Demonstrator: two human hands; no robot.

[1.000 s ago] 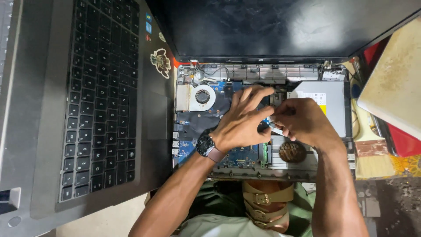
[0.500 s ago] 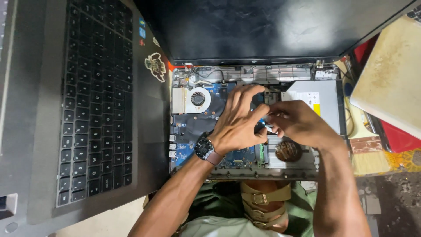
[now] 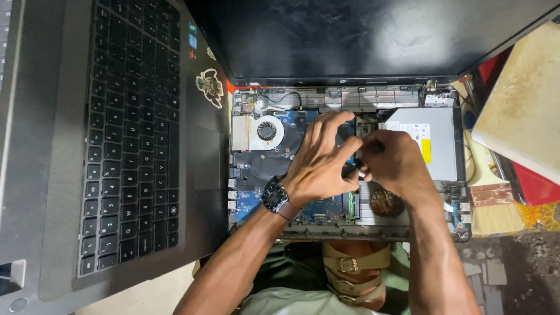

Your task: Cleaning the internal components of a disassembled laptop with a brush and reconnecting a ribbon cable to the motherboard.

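Motherboard (image 3: pixel 265 166) lay under your hands; left hand (image 3: pixel 319 166) rested fingers splayed beside the fan (image 3: pixel 266 130), right hand (image 3: pixel 394 163) pinched a small part, identity unclear.

Single head view, looking steeply down from above, close over opened laptop base (image 3: pixel 350 157). Near edge shows person's own lap, far edge dark laptop lid (image 3: pixel 373 35). Left: detached keyboard cover (image 3: pixel 128 134).
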